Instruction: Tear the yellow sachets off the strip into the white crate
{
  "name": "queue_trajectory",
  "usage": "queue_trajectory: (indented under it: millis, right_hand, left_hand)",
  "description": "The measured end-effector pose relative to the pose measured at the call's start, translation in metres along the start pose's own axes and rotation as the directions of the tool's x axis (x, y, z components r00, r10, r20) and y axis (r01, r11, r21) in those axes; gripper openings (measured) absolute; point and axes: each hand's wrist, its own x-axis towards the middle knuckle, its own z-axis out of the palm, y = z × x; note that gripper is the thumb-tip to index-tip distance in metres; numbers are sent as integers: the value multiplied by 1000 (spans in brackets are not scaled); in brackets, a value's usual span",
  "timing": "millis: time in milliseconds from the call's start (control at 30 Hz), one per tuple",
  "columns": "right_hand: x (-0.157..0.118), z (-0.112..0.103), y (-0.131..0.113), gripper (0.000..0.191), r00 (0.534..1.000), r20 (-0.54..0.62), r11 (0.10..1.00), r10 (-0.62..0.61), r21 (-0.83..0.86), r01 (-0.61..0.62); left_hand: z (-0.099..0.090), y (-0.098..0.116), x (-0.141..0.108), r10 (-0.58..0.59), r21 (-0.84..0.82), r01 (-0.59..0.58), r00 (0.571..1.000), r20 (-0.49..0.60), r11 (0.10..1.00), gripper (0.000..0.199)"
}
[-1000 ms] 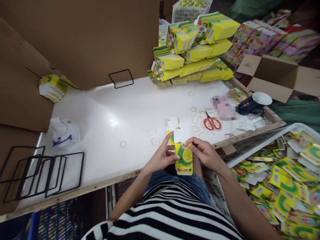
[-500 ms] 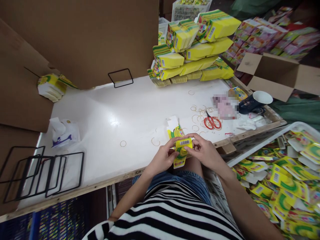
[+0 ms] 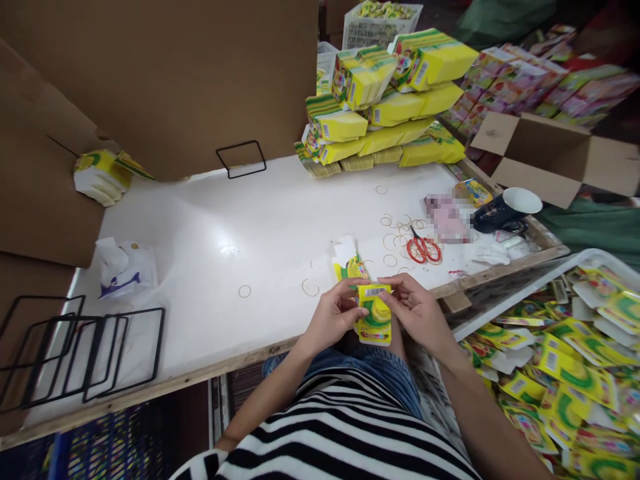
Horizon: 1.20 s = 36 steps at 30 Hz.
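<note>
Over my lap, just past the table's front edge, I hold a small yellow-and-green cardboard box (image 3: 375,317) with a barcode along its upper end. My left hand (image 3: 336,313) grips its left side, thumb on the front face. At the upper right corner my right hand (image 3: 413,308) pinches it between thumb and fingers. Whether anything is inside the box cannot be seen. Directly behind my hands, on the white table (image 3: 200,233), lies another yellow carton (image 3: 351,265) with white flaps sticking up.
Stacked flat yellow cartons (image 3: 390,110) stand at the back. Red-handled scissors (image 3: 424,249) lie among rubber bands, near a dark mug (image 3: 500,210). A white crate (image 3: 480,323) full of yellow boxes is at my right. Black wire frames (image 3: 95,353) and a tissue pack (image 3: 125,270) are at left.
The carton in my hands has turned so its printed front faces up more squarely, and it looks flatter. Both hands have shifted slightly to the right and still grip it.
</note>
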Motion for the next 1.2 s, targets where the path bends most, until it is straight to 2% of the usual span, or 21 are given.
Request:
queue_trajectory:
  millis: [67, 100, 167, 233, 267, 333, 467, 533, 633, 700, 767, 800, 833, 900, 967, 1100, 1200]
  right_hand:
    - [-10, -28, 4, 29, 1000, -8, 980, 8, -200, -10]
    - [-15, -44, 6, 31, 999, -34, 931, -7, -365, -6]
    - [-22, -71, 14, 39, 988, -115, 759, -103, -651, 3]
    - [-22, -80, 27, 43, 979, -127, 643, -157, -765, 4]
    - [-18, -74, 34, 42, 980, -122, 637, -158, -771, 7]
    - [-5, -46, 49, 37, 982, -125, 699, -140, -715, 9]
    - [24, 25, 73, 34, 980, -196, 866, -28, -494, -74]
    - [32, 44, 78, 35, 968, -250, 932, 30, -344, -117]
    - [34, 46, 79, 41, 952, -288, 971, 101, -179, -157]
    - [31, 40, 76, 43, 950, -279, 982, 142, -79, -170]
    - [27, 36, 70, 44, 945, -260, 979, 196, 104, -174]
    - [25, 36, 66, 43, 943, -246, 962, 224, 210, -174]
    - [23, 38, 62, 43, 940, -229, 933, 252, 314, -174]
    - [18, 43, 54, 42, 933, -194, 858, 304, 481, -180]
    - [14, 50, 47, 42, 929, -160, 812, 332, 549, -196]
    - [9, 55, 39, 40, 944, -82, 790, 321, 572, -219]
    - [6, 52, 33, 39, 949, -45, 796, 312, 557, -235]
  left_hand:
    - [2, -6, 3, 63, 148, -61, 998, -11, 987, 43]
    - [2, -10, 4, 103, 261, -92, 994, -29, 961, 42]
    - [-2, -20, 8, 161, 500, -105, 984, -70, 860, 41]
    - [-7, -31, 10, 154, 655, -61, 984, -85, 753, 40]
    - [-8, -36, 11, 138, 693, -44, 987, -81, 720, 40]
    - [-10, -45, 12, 121, 718, -48, 991, -50, 694, 42]
    - [-11, -54, 11, 137, 689, -74, 990, -37, 721, 48]
    - [-12, -55, 10, 122, 673, -63, 992, -41, 737, 47]
    - [-12, -53, 8, 112, 629, -46, 991, -66, 776, 44]
    - [-11, -50, 8, 179, 542, -46, 964, -196, 839, 40]
    - [-12, -47, 10, 244, 362, -99, 891, -382, 927, 38]
    - [-12, -45, 12, 230, 231, -138, 867, -443, 963, 39]
    - [-13, -43, 14, 188, 88, -166, 869, -458, 982, 40]
    - [-15, -38, 17, 90, -145, -157, 918, -387, 977, 46]
    - [-16, -33, 19, 29, -249, -103, 958, -287, 963, 55]
    - [-13, -26, 17, 10, -339, -57, 990, -140, 939, 68]
    - [-10, -25, 16, 16, -328, -69, 987, -163, 942, 59]
